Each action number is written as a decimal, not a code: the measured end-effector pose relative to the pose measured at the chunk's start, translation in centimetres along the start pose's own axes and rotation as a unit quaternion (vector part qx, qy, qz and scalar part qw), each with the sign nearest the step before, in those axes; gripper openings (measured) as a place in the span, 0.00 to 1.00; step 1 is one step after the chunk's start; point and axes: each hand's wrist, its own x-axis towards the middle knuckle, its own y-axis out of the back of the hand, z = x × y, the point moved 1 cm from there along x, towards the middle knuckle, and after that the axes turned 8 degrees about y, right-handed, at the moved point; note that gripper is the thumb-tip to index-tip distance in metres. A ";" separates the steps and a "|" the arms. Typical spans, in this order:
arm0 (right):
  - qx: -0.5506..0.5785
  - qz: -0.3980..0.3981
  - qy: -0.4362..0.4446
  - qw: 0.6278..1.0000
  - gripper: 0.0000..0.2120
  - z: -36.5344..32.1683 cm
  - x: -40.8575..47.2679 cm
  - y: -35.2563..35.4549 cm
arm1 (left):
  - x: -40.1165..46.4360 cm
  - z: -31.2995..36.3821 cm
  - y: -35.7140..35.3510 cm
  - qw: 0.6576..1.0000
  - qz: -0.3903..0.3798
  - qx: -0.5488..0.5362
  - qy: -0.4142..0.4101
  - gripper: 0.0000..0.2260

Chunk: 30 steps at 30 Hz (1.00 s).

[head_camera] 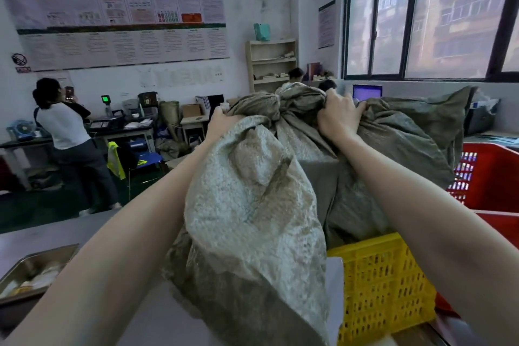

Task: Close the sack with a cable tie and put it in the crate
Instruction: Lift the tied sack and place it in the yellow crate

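Observation:
A grey-green woven sack (252, 205) hangs lifted in front of me, its neck bunched tight at the top. My left hand (222, 125) grips the sack's upper left side. My right hand (341, 118) clutches the bunched fabric on the right of the neck. The sack's lower end hangs beside and partly over the yellow plastic crate (387, 286) at the lower right. More sack fabric (407, 143) lies heaped in that crate behind my right arm. No cable tie shows in the folds.
A red crate (488, 174) stands right of the yellow one. A metal tray (36, 264) with small items sits on the grey table (56, 233) at lower left. A person (67, 132) stands at a cluttered desk far left. Windows fill the right wall.

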 end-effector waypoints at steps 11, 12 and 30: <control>0.061 -0.065 0.009 0.996 0.10 0.3 -3.4 -6.3 | -1.9 -6.8 -0.7 0.994 0.009 0.055 0.091 0.17; 0.068 -0.077 0.002 0.995 0.09 0.6 -3.9 -7.2 | -2.1 -7.4 -0.8 0.993 0.011 0.080 0.088 0.17; 0.038 -0.538 0.021 0.842 0.39 4.5 -10.9 -13.0 | -7.2 -16.2 1.0 0.863 -0.269 0.400 0.154 0.52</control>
